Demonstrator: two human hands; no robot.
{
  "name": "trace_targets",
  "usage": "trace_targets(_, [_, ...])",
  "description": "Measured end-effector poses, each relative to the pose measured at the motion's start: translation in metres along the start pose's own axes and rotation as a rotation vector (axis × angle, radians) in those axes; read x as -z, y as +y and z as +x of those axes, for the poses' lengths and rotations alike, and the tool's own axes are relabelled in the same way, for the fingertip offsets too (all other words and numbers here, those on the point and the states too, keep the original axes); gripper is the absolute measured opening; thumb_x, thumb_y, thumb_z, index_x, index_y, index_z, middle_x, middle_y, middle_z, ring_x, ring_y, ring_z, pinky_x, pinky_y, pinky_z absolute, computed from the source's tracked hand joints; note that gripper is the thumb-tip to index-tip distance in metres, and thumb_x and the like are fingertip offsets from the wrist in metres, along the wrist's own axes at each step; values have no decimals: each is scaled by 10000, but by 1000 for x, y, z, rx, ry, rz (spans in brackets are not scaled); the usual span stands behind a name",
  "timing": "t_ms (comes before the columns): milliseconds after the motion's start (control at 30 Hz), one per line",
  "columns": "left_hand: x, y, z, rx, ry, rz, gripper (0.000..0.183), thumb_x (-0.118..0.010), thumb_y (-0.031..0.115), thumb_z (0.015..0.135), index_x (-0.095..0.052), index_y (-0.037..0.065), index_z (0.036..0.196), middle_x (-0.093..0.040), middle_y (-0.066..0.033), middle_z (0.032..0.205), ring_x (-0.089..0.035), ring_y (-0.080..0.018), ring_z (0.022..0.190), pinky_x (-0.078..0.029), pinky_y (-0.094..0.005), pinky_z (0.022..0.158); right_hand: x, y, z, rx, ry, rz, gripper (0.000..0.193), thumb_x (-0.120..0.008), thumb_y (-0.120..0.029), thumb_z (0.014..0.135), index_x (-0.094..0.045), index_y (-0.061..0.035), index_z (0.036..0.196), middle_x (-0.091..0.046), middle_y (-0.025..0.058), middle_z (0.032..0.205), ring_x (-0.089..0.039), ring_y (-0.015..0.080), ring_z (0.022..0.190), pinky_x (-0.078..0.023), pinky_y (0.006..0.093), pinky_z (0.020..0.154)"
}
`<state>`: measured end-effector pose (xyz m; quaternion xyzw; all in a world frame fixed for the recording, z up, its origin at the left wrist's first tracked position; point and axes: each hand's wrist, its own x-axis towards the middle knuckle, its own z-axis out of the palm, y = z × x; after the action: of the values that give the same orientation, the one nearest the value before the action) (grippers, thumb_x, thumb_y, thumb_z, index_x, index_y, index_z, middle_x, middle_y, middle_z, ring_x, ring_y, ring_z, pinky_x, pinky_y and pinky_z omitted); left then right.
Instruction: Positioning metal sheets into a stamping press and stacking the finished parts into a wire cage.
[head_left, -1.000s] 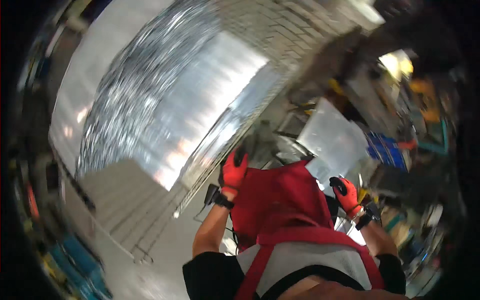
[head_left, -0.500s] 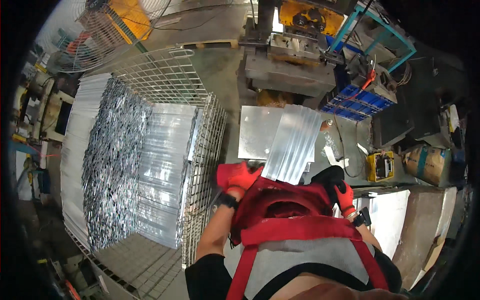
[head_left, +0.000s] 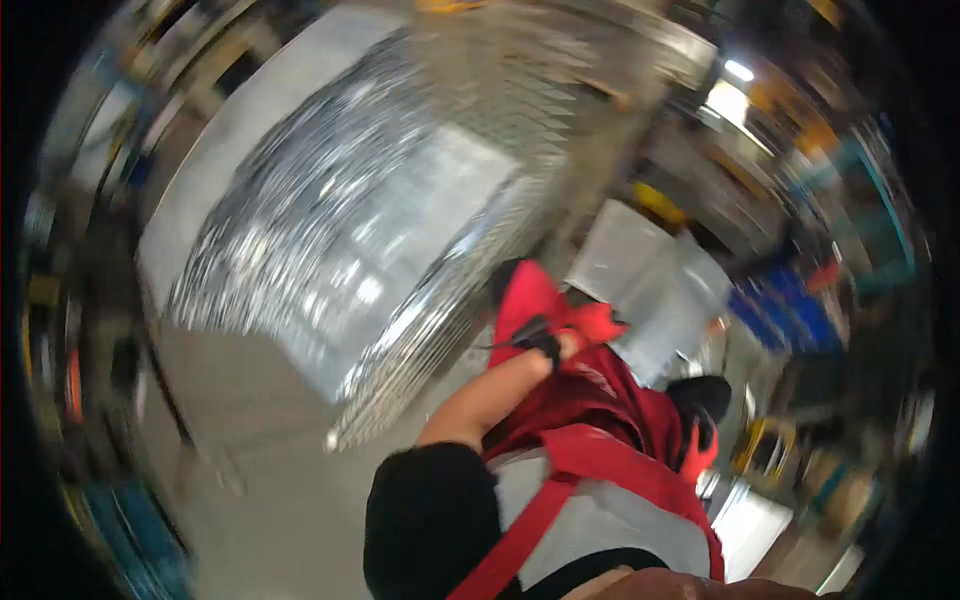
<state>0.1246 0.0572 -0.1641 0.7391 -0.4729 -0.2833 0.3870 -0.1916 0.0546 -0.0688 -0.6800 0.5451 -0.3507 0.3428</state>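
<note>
Motion smears the whole view. My left hand (head_left: 597,323), in a red glove with a dark band at the wrist, is over my left thigh, beside the red apron (head_left: 590,395). Its fingers look stretched apart with nothing visible in them. My right hand (head_left: 697,455), also red-gloved, is low on the right against a dark rounded shape (head_left: 702,398); its fingers are blurred and partly hidden. Ahead of my left hand lie silvery ribbed metal strips (head_left: 675,300) on a pale flat plate (head_left: 615,250), apart from both hands.
At left stands a wire-mesh cage (head_left: 430,350) holding dense stacks of shiny metal strips (head_left: 330,180). A machine (head_left: 730,180) stands beyond the plate. Blue crates (head_left: 790,310) and a yellow box (head_left: 768,445) are to the right.
The whole view has swung, so the cage and machine appear tilted and shifted. My left forearm now shows more fully; both hands stay near my legs. The strips still lie on the plate.
</note>
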Motion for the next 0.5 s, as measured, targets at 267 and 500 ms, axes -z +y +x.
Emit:
trace_targets(267, [26,64,-36,23,-150,-577,304,-681,360,704,-631,67,767,-630,-114,692,-608,-224,645,-465,-353,621,-24,-31,47,241,-504,23,406,-438,-235,913,-453,-6,1248,-347,132,1349,-456,234,1120,-377,378,947])
trace_targets(500, [18,73,-57,-67,-380,-777,176,-644,161,770,-573,6,811,-623,-64,762,-575,-127,742,-455,-309,654,-86,-75,85,80,-502,372,379,-450,-284,908,-537,1,1141,-527,95,1092,-512,199,1012,-398,341,890])
